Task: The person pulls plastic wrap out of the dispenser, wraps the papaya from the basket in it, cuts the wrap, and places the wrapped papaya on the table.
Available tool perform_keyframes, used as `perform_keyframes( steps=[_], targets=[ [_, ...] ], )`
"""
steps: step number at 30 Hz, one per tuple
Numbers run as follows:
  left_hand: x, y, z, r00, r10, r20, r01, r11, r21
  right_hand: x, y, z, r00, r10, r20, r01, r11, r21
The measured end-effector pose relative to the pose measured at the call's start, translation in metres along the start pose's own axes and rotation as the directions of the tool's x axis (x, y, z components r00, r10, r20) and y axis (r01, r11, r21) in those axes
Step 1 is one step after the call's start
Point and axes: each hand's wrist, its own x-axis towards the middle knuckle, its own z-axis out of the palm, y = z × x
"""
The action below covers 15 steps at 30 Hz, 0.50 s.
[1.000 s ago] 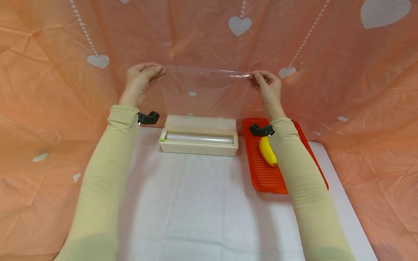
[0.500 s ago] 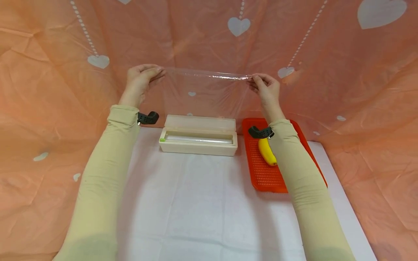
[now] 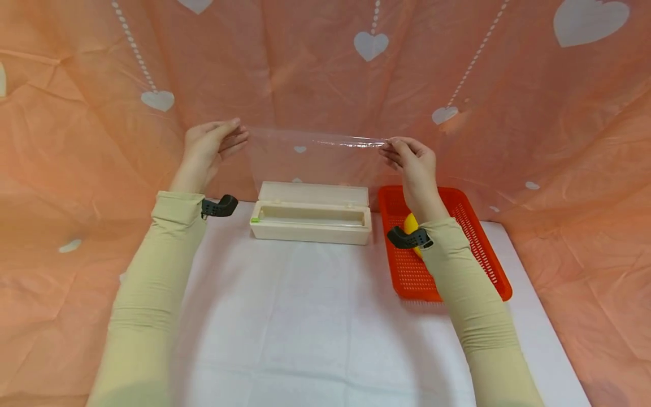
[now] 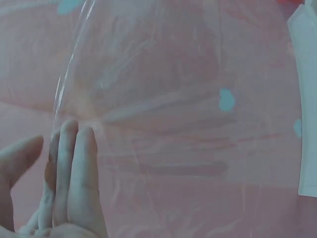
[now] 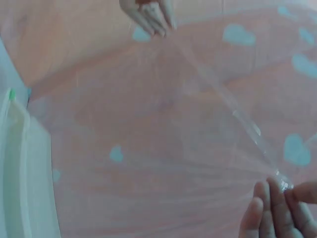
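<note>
A sheet of cling film hangs stretched above and behind the long cream dispenser box, whose lid is up. At the sheet's upper right corner my right hand pinches the bunched film between thumb and fingers. My left hand is at the upper left corner. Its thumb stands apart from the straight fingers, and the film edge lies against the fingertips. Inside the box, little of the roll shows.
An orange-red plastic basket stands right of the box with a yellow fruit-like object in it, partly hidden by my right wrist. A white cloth covers the table. A pink heart-print sheet hangs behind.
Both hands have come down with the film, the left also shifting left. My left thumb has parted from the fingers. The right hand keeps its pinch. Less of the roll shows in the box.
</note>
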Motion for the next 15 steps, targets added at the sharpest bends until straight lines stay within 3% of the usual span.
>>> perform_keyframes(
  steps=[8,15],
  targets=[
    [-0.044,-0.014,-0.017,0.998,0.056,0.022,-0.055,0.998,-0.006,-0.060,0.003,-0.009,0.999,-0.030,0.032,0.031,0.999,-0.035],
    [-0.089,-0.035,-0.044,0.991,0.060,0.122,-0.054,0.997,-0.055,-0.105,0.010,-0.019,0.998,0.007,0.067,0.002,0.992,-0.127]
  ],
)
